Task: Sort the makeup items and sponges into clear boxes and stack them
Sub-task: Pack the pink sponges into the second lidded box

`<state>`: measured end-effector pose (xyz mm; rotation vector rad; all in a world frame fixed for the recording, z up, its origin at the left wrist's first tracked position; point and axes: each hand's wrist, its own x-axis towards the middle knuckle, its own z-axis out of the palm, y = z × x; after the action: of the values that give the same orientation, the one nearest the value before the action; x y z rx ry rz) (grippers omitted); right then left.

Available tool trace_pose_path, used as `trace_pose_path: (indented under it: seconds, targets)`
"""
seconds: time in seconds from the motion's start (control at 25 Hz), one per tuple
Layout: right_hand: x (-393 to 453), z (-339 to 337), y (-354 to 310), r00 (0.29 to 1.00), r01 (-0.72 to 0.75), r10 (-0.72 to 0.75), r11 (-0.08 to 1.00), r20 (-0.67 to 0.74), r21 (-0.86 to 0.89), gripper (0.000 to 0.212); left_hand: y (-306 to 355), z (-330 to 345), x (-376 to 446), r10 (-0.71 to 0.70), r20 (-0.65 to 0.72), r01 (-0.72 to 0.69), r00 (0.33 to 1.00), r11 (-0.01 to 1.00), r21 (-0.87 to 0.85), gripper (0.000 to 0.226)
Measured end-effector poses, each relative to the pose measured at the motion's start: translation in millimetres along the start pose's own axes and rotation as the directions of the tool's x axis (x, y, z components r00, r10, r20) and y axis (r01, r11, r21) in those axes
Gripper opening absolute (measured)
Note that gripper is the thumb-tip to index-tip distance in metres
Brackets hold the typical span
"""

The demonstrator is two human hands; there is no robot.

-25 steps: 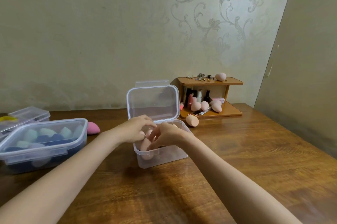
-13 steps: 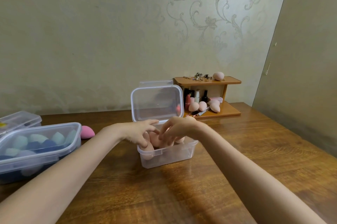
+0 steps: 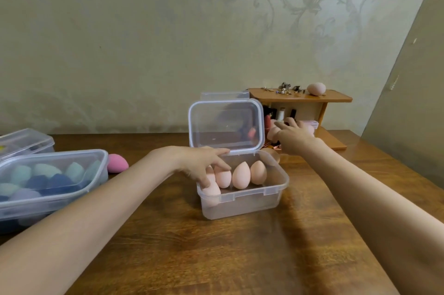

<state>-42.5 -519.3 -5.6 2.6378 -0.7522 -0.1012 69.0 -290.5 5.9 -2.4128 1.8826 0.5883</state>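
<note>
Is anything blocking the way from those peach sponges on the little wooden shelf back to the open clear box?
Partly. The clear box's raised lid stands upright between the wooden shelf and the box opening, so the right hand, reaching among the shelf's peach sponges, would likely go around or over it.

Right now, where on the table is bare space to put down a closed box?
Bare wood lies in front of the small clear box, between both forearms, and to its right, before the wooden shelf. It is crowded left, by the large box and pink sponge.
</note>
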Motion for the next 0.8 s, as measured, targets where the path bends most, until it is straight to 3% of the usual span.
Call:
trace_pose_path:
  seconds: [0.16, 0.2, 0.28, 0.36, 0.4, 0.48, 0.56, 0.6, 0.64, 0.72, 0.8]
  targets:
    - [4, 7, -6, 0.992, -0.009, 0.004, 0.999, -0.128, -0.039, 0.044, -5, 4, 2, -0.008, 0.002, 0.008, 1.0, 1.0, 0.022, 0.067]
    - [6, 6, -5, 0.983, -0.017, 0.021, 1.0, -0.183, 0.024, 0.038, -5, 6, 2, -0.007, -0.003, 0.007, 1.0, 1.0, 0.026, 0.067]
    - [2, -9, 0, 0.941, -0.069, 0.179, 0.933, -0.286, 0.354, 0.023, -4, 8, 1, -0.009, -0.016, 0.009, 1.0, 0.999, 0.033, 0.067]
    - [-14, -34, 3, 0.895, -0.053, 0.356, 0.683, -0.269, 0.729, 0.017, -3, 9, 0, -0.016, -0.028, 0.018, 0.999, 0.999, 0.045, 0.068]
    - [-28, -46, 1, 0.9, -0.022, 0.375, 0.551, -0.224, 0.834, 0.024, -1, 10, -1, -0.018, -0.032, 0.019, 0.999, 0.998, 0.056, 0.069]
    - [-62, -65, -11, 0.96, 0.071, 0.231, 0.349, -0.159, 0.935, 0.031, 1, 11, -3, -0.021, -0.03, 0.023, 0.999, 0.997, 0.077, 0.071]
    - [-89, -71, -33, 0.997, 0.047, -0.076, 0.179, -0.034, 0.983, 0.028, 2, 11, -4, -0.025, -0.032, 0.027, 0.999, 0.998, 0.056, 0.072]
    - [-95, -67, -44, 0.975, -0.011, -0.214, 0.2, 0.055, 0.98, 0.027, 2, 11, -5, -0.031, -0.036, 0.032, 0.999, 0.999, 0.023, 0.073]
    - [-98, -61, -55, 0.947, -0.022, -0.294, 0.341, 0.129, 0.94, 0.027, 4, 11, -5, -0.031, -0.046, 0.03, 0.998, 0.999, -0.011, 0.073]
    - [-93, -48, -73, 0.947, 0.035, -0.264, 0.648, 0.181, 0.761, 0.032, 7, 11, -8, -0.027, -0.068, 0.024, 0.997, 0.999, -0.039, 0.075]
    - [-89, -42, -84, 0.972, 0.043, -0.191, 0.722, 0.139, 0.69, 0.036, 7, 12, -9, -0.027, -0.097, 0.022, 0.995, 0.998, -0.056, 0.077]
